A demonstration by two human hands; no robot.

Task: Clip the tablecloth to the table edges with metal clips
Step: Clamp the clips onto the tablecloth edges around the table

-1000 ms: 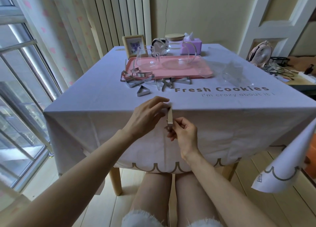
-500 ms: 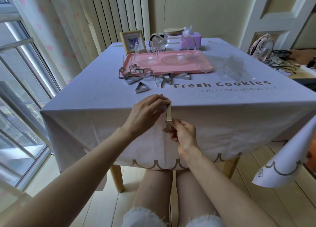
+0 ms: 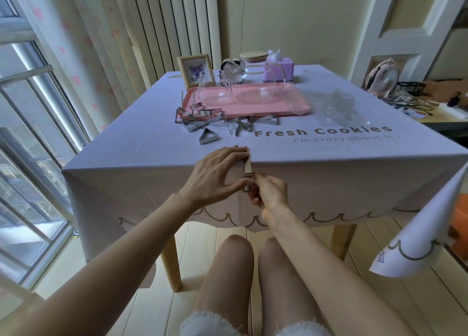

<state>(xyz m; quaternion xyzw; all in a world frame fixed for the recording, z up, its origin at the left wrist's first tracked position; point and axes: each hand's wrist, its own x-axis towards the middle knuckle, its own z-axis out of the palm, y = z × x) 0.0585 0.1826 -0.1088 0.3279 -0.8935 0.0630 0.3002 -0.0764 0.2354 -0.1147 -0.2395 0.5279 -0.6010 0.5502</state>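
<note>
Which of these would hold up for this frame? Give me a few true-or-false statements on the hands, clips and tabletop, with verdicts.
1. The left hand and right hand both pinch one metal clip at the near table edge. True.
2. The pink tray holds nothing. False: a glass cup stands on it.
3. A heap of spare clips lies on the tablecloth by the tray's near left corner. True.
4. The tablecloth's print reads "Fresh Bread". False: it reads "Fresh Cookies".
5. The fan stands on the clothed table. False: it sits on a separate desk to the right.
</note>
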